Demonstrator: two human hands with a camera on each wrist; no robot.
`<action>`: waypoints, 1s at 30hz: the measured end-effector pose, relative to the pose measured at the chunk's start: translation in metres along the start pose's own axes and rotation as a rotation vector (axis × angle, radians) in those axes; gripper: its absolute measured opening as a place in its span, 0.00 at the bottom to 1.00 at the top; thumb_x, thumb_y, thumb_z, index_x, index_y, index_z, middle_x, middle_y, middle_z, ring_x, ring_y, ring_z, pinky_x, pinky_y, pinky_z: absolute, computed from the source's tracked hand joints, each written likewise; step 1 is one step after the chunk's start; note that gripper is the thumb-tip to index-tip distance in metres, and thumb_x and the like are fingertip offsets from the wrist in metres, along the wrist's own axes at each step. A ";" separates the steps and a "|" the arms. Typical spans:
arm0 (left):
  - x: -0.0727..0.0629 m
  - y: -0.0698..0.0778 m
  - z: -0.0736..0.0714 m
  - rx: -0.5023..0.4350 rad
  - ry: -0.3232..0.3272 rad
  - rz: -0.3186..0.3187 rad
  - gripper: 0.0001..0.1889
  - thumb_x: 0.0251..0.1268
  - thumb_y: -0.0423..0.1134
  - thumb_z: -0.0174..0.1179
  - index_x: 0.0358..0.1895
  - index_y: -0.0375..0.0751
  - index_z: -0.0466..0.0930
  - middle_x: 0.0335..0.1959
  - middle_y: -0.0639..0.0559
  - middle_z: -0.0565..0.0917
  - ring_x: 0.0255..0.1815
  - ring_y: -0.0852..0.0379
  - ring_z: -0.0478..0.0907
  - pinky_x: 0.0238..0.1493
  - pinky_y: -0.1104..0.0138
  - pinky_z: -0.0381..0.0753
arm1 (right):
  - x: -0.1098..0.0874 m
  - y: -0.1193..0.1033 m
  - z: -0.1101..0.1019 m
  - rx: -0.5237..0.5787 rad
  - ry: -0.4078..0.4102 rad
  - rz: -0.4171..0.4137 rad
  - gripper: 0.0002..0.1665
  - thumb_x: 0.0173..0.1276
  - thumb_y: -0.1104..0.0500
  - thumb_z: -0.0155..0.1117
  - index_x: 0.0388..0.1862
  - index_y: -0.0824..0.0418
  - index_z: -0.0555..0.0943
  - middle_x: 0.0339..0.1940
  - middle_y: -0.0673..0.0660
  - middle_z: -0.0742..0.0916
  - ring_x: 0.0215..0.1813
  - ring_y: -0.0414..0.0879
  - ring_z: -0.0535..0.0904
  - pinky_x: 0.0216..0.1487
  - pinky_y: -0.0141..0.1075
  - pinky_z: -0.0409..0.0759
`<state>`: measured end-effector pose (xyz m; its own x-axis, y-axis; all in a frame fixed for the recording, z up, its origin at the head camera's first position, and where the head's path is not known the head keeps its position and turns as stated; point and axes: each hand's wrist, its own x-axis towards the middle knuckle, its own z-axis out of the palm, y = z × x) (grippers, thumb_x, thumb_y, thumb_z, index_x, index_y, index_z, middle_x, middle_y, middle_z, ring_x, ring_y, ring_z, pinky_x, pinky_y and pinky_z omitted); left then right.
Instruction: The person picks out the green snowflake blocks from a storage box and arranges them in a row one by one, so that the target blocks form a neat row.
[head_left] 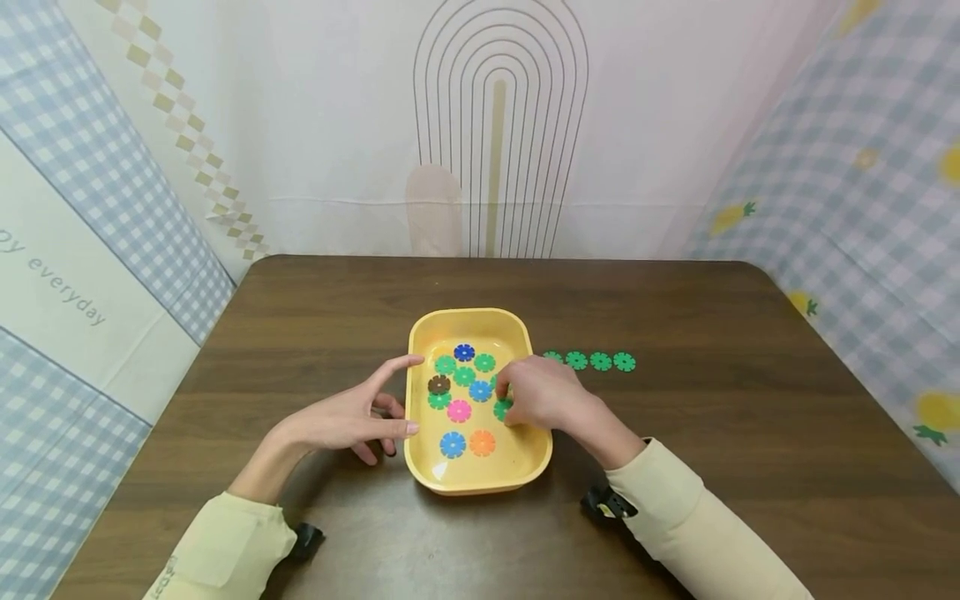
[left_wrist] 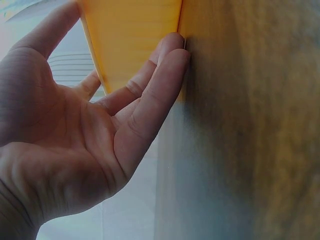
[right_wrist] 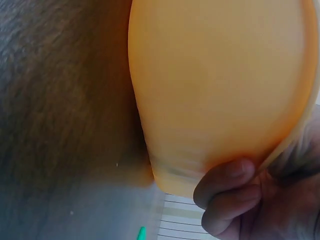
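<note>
A yellow plastic tray [head_left: 480, 482] stands on the table with several notched, snowflake-shaped building discs lying inside: green, blue, pink, orange and brown. My left hand [head_left: 348, 421] is at its left side, thumb and index finger spread along the rim, the other fingers loosely bent against the outer wall [left_wrist: 130, 40]. Over the right rim reaches my right hand [head_left: 543, 392], thumb and index finger pinching a green snowflake disc [head_left: 502, 409] inside the tray. The right wrist view shows its other fingers [right_wrist: 225, 187] curled outside the wall; the pinch is hidden there.
Right of the tray, several green discs [head_left: 601, 362] lie in a straight row on the brown wooden table [head_left: 675, 317], the leftmost partly behind my right hand. A patterned cloth [head_left: 337, 125] hangs behind the table. Each wrist wears a black strap [head_left: 606, 504].
</note>
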<state>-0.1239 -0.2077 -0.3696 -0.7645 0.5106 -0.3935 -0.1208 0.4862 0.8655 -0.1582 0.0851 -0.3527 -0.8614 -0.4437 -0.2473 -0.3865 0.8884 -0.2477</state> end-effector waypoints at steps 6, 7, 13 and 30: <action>0.000 -0.002 -0.001 0.007 -0.001 0.003 0.51 0.70 0.53 0.71 0.84 0.71 0.41 0.53 0.38 0.80 0.37 0.47 0.86 0.37 0.53 0.89 | 0.002 0.000 0.004 -0.030 0.034 -0.004 0.08 0.61 0.54 0.82 0.38 0.50 0.90 0.34 0.46 0.87 0.32 0.44 0.78 0.32 0.39 0.75; 0.000 -0.002 -0.001 0.008 -0.002 0.004 0.51 0.70 0.53 0.71 0.84 0.70 0.41 0.52 0.38 0.80 0.37 0.47 0.86 0.37 0.53 0.89 | 0.002 0.000 0.004 -0.030 0.035 -0.003 0.08 0.61 0.55 0.82 0.37 0.50 0.90 0.33 0.46 0.87 0.32 0.44 0.77 0.32 0.39 0.75; 0.000 0.000 -0.001 0.007 -0.008 0.006 0.51 0.71 0.52 0.70 0.84 0.70 0.40 0.52 0.38 0.81 0.37 0.47 0.85 0.37 0.53 0.89 | 0.000 0.001 0.003 -0.033 0.029 -0.006 0.11 0.61 0.56 0.81 0.34 0.49 0.84 0.29 0.47 0.83 0.32 0.46 0.76 0.32 0.39 0.72; 0.000 0.000 0.000 0.016 -0.001 0.005 0.50 0.71 0.53 0.70 0.84 0.71 0.40 0.53 0.39 0.81 0.37 0.47 0.86 0.37 0.53 0.89 | -0.001 0.008 -0.005 0.140 -0.041 -0.033 0.14 0.63 0.58 0.81 0.39 0.47 0.82 0.30 0.50 0.83 0.33 0.46 0.79 0.31 0.37 0.78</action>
<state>-0.1236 -0.2080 -0.3695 -0.7647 0.5132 -0.3897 -0.1073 0.4949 0.8623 -0.1621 0.0931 -0.3496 -0.8339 -0.4790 -0.2741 -0.3620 0.8497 -0.3834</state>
